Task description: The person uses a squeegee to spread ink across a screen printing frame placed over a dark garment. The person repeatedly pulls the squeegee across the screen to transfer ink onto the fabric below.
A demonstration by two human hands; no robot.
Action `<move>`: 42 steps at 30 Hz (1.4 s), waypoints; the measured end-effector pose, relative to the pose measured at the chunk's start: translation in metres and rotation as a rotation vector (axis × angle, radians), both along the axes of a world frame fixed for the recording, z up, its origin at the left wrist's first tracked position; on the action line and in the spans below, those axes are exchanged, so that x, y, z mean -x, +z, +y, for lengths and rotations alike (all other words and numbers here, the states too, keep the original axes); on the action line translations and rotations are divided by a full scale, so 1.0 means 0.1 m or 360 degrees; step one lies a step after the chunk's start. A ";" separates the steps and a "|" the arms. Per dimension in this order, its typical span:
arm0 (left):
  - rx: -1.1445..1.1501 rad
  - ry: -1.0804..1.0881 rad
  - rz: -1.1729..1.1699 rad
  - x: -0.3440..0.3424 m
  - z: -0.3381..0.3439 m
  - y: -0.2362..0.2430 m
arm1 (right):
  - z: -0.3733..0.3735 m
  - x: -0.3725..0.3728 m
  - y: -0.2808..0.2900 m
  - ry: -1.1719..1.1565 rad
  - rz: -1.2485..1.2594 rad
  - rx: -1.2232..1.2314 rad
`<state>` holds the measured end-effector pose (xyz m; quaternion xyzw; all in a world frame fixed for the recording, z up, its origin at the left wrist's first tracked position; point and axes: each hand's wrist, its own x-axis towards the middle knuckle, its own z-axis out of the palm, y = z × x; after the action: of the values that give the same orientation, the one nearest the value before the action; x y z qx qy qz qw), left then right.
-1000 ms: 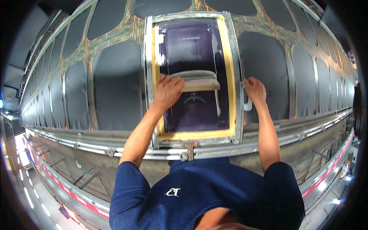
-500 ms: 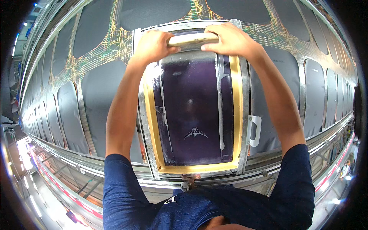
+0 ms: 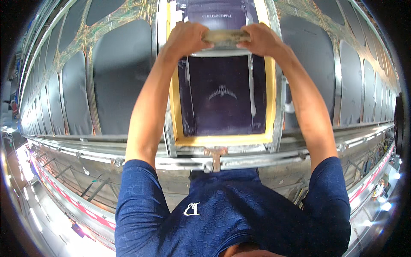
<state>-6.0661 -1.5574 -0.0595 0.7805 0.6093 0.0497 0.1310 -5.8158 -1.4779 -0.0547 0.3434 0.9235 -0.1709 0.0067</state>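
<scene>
My left hand [image 3: 190,36] and my right hand [image 3: 259,38] are wrapped round the ends of a long wooden-looking squeegee [image 3: 227,37], held crosswise. It rests on or just over a dark purple printing screen [image 3: 214,111] with faint pale lettering and an arched emblem. Yellow tape [image 3: 222,140] lines the inside of the screen's metal frame [image 3: 169,143]. A pale streak crosses the screen below the squeegee, and others run down its sides. A white side handle [image 3: 288,98] is partly hidden behind my right forearm.
Rows of dark grey fabric panels [image 3: 117,81] lie either side on a long table with streaked ink between them. A metal rail [image 3: 184,163] runs along the near edge, with a bracket [image 3: 216,158] at the screen. Another person [image 3: 380,188] is small at far right.
My right hand left the side handle to join my left on the squeegee. Both went to the screen's far end, then came partway back toward me. The whole screen sits higher in view.
</scene>
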 end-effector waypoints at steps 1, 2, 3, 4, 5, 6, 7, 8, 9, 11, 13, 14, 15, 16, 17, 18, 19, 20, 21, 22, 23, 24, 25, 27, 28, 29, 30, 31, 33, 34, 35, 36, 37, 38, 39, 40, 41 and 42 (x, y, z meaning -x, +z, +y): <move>0.0008 0.0031 -0.0087 -0.10 -0.37 0.05 | -0.40 -0.10 0.04 -0.0065 0.0061 -0.0018; 0.0001 0.0056 -0.0169 -0.19 -0.70 0.06 | -0.74 -0.21 0.01 -0.0040 0.0118 -0.0089; -0.0107 -0.0029 -0.0169 -0.29 -1.05 0.05 | -1.07 -0.33 -0.01 -0.0017 0.0173 -0.0157; 0.0054 -0.0047 -0.0126 -0.41 -1.32 0.14 | -1.37 -0.47 0.01 -0.0021 0.0129 -0.0066; -0.0055 -0.0089 -0.0178 -0.48 -1.60 0.10 | -1.62 -0.56 0.05 -0.0011 0.0098 0.0022; -0.0086 -0.0075 -0.0243 -0.57 -1.83 0.12 | -1.84 -0.65 0.07 0.0005 0.0160 0.0016; -0.0120 -0.0068 -0.0260 -0.63 -2.01 0.11 | -2.00 -0.71 0.07 0.0020 0.0230 0.0001; -0.0096 -0.0046 -0.0291 -0.64 -2.11 0.11 | -2.12 -0.72 0.10 0.0022 0.0266 0.0022; -0.0073 -0.0028 -0.0323 -0.65 -2.14 0.13 | -2.14 -0.71 0.10 0.0022 0.0263 0.0049; -0.0004 -0.0066 -0.0251 -0.58 -1.94 0.18 | -1.96 -0.65 0.14 0.0009 0.0266 0.0038; -0.0105 -0.0088 -0.0205 -0.44 -1.54 0.20 | -1.59 -0.52 0.22 -0.0010 0.0177 0.0013; -0.0224 -0.0087 -0.0199 -0.35 -1.28 0.18 | -1.32 -0.43 0.21 -0.0029 0.0185 -0.0068; -0.0343 -0.0090 -0.0195 -0.27 -0.98 0.19 | -1.01 -0.34 0.24 -0.0053 0.0193 -0.0149; -0.0213 -0.0033 -0.0150 -0.17 -0.60 0.25 | -0.64 -0.20 0.28 -0.0046 0.0051 -0.0125; -0.0215 -0.0030 -0.0090 -0.04 -0.25 0.24 | -0.27 -0.06 0.30 -0.0021 0.0042 -0.0142; -0.0256 -0.0069 -0.0043 0.06 0.11 0.25 | 0.10 0.02 0.25 0.0025 0.0223 -0.0181; -0.0419 -0.0102 -0.0208 0.26 0.43 0.04 | 0.42 0.19 0.20 -0.0061 0.0145 -0.0125; -0.0221 -0.0022 0.0087 0.21 0.73 0.17 | 0.75 0.17 0.08 0.0003 0.0314 -0.0092; -0.0085 0.0047 0.0000 0.29 1.01 0.14 | 1.01 0.23 0.04 0.0060 0.0278 -0.0168; -0.0087 0.0073 0.0013 0.35 1.20 0.14 | 1.23 0.30 0.03 0.0021 0.0238 -0.0076; -0.0092 0.0088 0.0025 0.38 1.36 0.15 | 1.40 0.36 0.06 -0.0028 0.0196 0.0011; -0.0126 0.0071 0.0040 0.42 1.49 0.14 | 1.53 0.40 0.07 -0.0053 0.0153 -0.0003; -0.0156 0.0043 0.0049 0.42 1.62 0.10 | 1.62 0.41 0.08 -0.0090 0.0104 -0.0014; -0.0118 0.0045 -0.0001 0.45 1.74 0.05 | 1.71 0.41 0.03 -0.0089 0.0181 0.0019; -0.0130 0.0045 0.0002 0.47 1.74 0.07 | 1.72 0.44 0.07 -0.0094 0.0170 0.0031; -0.0142 0.0044 0.0004 0.48 1.72 0.06 | 1.70 0.46 0.10 -0.0100 0.0160 0.0044; -0.0197 0.0023 0.0052 0.49 1.70 0.00 | 1.69 0.45 0.00 -0.0093 0.0202 0.0018; -0.0172 0.0034 0.0054 0.47 1.63 0.07 | 1.58 0.46 0.11 -0.0128 0.0166 -0.0016; -0.0153 0.0020 0.0077 0.40 1.48 0.04 | 1.50 0.42 -0.04 -0.0114 0.0105 -0.0025; -0.0157 0.0038 0.0058 0.37 1.34 0.01 | 1.34 0.40 0.04 -0.0109 0.0049 0.0004; -0.0161 0.0056 0.0040 0.33 1.18 -0.01 | 1.15 0.36 0.14 -0.0104 -0.0007 0.0031; -0.0180 0.0003 0.0043 0.29 0.99 -0.04 | 0.92 0.30 0.14 -0.0129 0.0091 0.0108; -0.0079 0.0045 0.0026 0.14 0.78 0.05 | 0.76 0.13 -0.01 -0.0102 0.0211 0.0019; -0.0192 0.0008 -0.0020 0.07 0.52 0.02 | 0.54 0.02 -0.09 0.0001 0.0170 -0.0093; -0.0305 -0.0015 -0.0062 0.03 0.23 -0.07 | 0.29 -0.05 -0.11 0.0116 0.0133 -0.0204; -0.0243 -0.0035 -0.0039 -0.07 -0.08 -0.05 | -0.04 -0.12 -0.05 0.0003 0.0066 -0.0140; -0.0244 -0.0035 -0.0103 -0.16 -0.41 -0.03 | -0.42 -0.19 0.03 -0.0107 0.0007 -0.0070; -0.0247 -0.0047 -0.0173 -0.27 -0.74 -0.02 | -0.78 -0.30 0.02 -0.0110 0.0051 -0.0091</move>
<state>-6.0394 -1.6317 -0.0620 0.7934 0.5840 0.1370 0.1039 -5.7856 -1.5557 -0.0528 0.3723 0.9156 -0.1501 -0.0236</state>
